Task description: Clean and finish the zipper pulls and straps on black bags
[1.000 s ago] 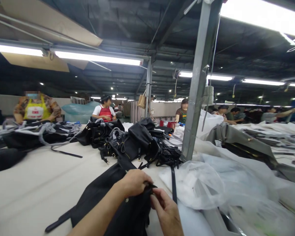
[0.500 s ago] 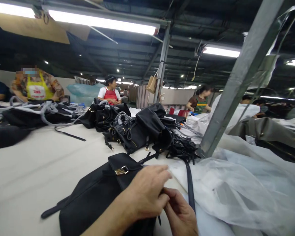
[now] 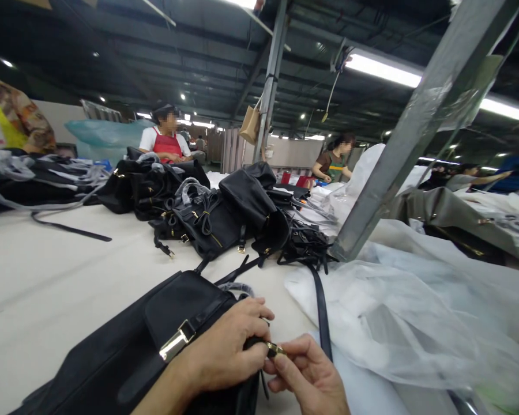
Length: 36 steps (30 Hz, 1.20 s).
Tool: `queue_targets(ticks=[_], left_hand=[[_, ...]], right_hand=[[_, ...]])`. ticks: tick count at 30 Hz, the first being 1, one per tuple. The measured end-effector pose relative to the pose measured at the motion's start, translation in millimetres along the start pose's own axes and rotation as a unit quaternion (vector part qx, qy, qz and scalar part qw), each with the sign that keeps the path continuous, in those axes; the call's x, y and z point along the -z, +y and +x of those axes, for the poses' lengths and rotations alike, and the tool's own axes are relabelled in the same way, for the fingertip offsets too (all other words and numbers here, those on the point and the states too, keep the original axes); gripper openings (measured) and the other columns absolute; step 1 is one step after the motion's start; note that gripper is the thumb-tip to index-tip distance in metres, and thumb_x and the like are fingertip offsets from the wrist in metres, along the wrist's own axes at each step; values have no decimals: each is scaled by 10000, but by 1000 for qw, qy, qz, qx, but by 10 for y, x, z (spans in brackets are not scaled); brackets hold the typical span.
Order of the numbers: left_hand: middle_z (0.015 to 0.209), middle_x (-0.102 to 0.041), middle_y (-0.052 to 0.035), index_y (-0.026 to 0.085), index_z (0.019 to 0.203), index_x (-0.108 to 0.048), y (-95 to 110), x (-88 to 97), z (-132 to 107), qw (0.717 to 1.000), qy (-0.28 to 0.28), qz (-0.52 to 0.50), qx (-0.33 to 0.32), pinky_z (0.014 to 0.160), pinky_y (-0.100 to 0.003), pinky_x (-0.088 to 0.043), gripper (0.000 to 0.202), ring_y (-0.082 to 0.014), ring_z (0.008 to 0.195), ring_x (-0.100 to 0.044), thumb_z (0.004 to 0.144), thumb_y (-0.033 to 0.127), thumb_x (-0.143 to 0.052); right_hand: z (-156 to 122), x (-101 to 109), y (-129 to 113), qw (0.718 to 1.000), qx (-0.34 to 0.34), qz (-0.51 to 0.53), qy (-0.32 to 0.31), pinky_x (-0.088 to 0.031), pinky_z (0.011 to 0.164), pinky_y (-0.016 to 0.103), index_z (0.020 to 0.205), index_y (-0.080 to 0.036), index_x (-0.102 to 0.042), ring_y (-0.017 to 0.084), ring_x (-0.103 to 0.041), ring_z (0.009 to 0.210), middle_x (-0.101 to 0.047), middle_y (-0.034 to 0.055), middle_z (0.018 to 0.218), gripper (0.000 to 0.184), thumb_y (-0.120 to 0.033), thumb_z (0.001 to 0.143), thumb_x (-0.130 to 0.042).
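A black handbag [image 3: 125, 346] with a gold clasp [image 3: 177, 340] on its flap lies on the pale table in front of me. My left hand [image 3: 225, 349] is closed on the bag's right edge, fingers curled over it. My right hand [image 3: 309, 377] pinches a small gold metal fitting [image 3: 275, 349] at that same edge, thumb and forefinger pressed together. The two hands touch at the fitting. A black strap [image 3: 320, 308] runs away from the bag past my right hand.
A heap of black bags [image 3: 216, 216] sits mid-table. Clear plastic sheeting [image 3: 393, 311] covers the right side around a slanted metal post [image 3: 398, 155]. Other people work at the far side: one in a red apron [image 3: 165, 138], one in a dark shirt [image 3: 335, 164].
The view has tilted down and leftward. The bag's flap and gold clasp have come into sight, and the gold fitting now shows between my fingertips.
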<state>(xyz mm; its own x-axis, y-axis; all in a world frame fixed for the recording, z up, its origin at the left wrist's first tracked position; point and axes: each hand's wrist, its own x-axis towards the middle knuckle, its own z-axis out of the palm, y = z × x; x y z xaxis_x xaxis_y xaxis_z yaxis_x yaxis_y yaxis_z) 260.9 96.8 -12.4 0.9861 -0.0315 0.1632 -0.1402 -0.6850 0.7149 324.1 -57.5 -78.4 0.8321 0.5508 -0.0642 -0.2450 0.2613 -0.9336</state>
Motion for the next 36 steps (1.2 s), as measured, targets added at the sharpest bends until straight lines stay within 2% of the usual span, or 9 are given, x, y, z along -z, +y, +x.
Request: queue_targets(ticks=[5,11,14,17,21,24,30,36], left_hand=[[1148,-683,-48,197,725,-633,1,-4,13,999,-1,-23,-34,1121,-396,-294,188,-231,1166,-559,763,46,-528],[1171,-653,-39,197,752,-618,-23,17,11,998,-33,-45,-33,1185,-434,-101,142,-205,1172,-547,828,85,-573],[1165,-642,-32,209,798,-631,-30,9,-5,998,-37,-36,-39,1188,-458,-56,148,-196,1148,-564,832,74,-578],[1069,-661,-15,221,827,-638,-2,2,-16,998,-39,-7,-55,1183,-452,-84,159,-181,1061,-596,850,78,-573],[903,-653,7,208,732,-592,60,-1,-5,996,-48,48,-57,1163,-442,-154,174,-184,1005,-594,868,99,-585],[876,-635,19,204,687,-552,72,-11,4,994,-51,70,-60,1165,-443,-156,216,-175,991,-591,881,115,-585],[905,-634,33,203,712,-549,43,-46,-9,989,-43,123,-75,1177,-426,-157,199,-144,1015,-578,899,139,-569],[861,-618,29,198,707,-525,87,-72,-11,977,-41,192,-86,1185,-450,-140,193,-139,988,-584,877,110,-549]], right_hand=[[-6,57,-18,999,17,-43,-11,-586,510,294,698,-205,-582,207,-708,580,-727,32,618,389,-484,635,-845],[-41,21,-55,998,26,-52,-1,-557,501,264,668,-208,-569,175,-677,544,-692,6,593,414,-492,598,-861],[-54,10,-60,999,35,-40,4,-526,482,228,627,-209,-544,154,-671,540,-677,-8,588,426,-478,587,-872],[-64,12,-67,998,46,-35,4,-515,467,223,651,-213,-567,153,-670,536,-667,-19,595,405,-474,593,-871],[-76,25,-72,995,76,-62,-4,-528,480,224,841,-226,-712,152,-672,556,-698,2,650,374,-523,642,-824],[-77,48,-50,992,92,-90,-1,-539,492,214,759,-222,-742,153,-677,566,-703,13,628,319,-520,666,-808],[-60,121,16,984,144,-106,8,-517,462,191,684,-217,-705,135,-654,552,-665,-6,630,268,-464,685,-808],[0,239,79,986,105,-130,-18,-516,479,181,652,-207,-644,118,-605,566,-644,-12,674,290,-452,708,-790]])
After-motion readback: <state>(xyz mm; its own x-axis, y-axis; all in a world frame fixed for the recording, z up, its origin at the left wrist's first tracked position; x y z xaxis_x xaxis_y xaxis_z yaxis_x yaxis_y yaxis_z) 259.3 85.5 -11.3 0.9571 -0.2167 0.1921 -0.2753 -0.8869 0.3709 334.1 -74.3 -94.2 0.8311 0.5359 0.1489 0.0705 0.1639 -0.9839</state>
